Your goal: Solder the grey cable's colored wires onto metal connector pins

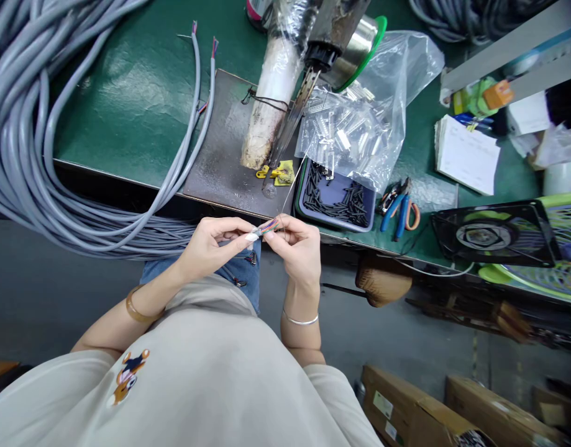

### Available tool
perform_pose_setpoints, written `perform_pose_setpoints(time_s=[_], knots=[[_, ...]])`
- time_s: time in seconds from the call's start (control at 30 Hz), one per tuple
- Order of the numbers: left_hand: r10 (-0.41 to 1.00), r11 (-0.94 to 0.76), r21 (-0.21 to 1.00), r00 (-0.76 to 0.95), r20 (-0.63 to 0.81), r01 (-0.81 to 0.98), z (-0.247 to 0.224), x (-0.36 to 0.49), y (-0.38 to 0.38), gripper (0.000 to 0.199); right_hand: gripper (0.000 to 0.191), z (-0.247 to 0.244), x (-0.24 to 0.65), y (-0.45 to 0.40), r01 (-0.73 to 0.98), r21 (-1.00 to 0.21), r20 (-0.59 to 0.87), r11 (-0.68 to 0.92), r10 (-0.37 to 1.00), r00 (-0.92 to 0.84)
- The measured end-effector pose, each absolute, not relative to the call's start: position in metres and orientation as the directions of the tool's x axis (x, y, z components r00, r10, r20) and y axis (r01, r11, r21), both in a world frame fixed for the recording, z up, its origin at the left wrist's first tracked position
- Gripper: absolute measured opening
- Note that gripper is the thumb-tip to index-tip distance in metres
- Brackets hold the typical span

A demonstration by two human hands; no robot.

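Note:
Just off the bench's front edge, my left hand (214,245) pinches the end of a cable where white wrapping shows at the fingertips. Thin coloured wires (268,227) fan out from it towards my right hand (295,243), whose thumb and fingers are closed on them. A thin strand of solder wire (298,176) runs up from near the right fingers towards a metal spool (355,53) with a green rim. Behind the hands, a soldering iron (292,118) points down beside a dirty white tube (269,102). The wire tips are partly hidden by the right fingers.
Coiled grey cable (22,124) fills the left. A purple tray (334,214) holds short black tubes, beside a clear bag (388,93) of metal parts. Pliers (399,211), a paper pad (469,155) and a black fan (490,234) lie right. Cardboard boxes (406,403) stand on the floor.

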State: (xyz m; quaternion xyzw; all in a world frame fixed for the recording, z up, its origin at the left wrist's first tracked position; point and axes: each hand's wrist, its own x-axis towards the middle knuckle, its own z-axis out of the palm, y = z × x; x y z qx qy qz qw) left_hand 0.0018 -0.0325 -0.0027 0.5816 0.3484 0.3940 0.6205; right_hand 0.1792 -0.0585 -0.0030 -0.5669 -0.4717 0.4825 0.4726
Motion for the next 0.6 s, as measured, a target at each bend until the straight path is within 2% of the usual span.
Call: perform_pose_setpoints(time_s=[0.2,0.37,0.5,0.6], knots=[[0.87,-0.19,0.982,0.464,0.166,0.005,0.0,-0.004,-0.026,0.015,0.015,-0.003,0.184,-0.061,0.093,-0.99,-0.1,-0.107,0.992,0.073],[0.859,-0.206,0.979,0.478,0.182,-0.003,0.001,-0.005,-0.025,0.013,0.011,-0.003,0.188,-0.063,0.144,-0.988,-0.049,-0.057,0.997,0.06],[0.867,-0.132,0.99,0.489,0.094,0.044,0.004,-0.003,-0.027,0.016,0.006,0.001,0.189,-0.064,0.318,-0.945,0.109,0.078,0.991,0.082],[0.869,-0.161,0.984,0.483,0.105,0.077,0.005,-0.002,-0.029,0.017,0.003,0.004,0.19,-0.068,0.46,-0.867,0.254,0.19,0.964,0.083]])
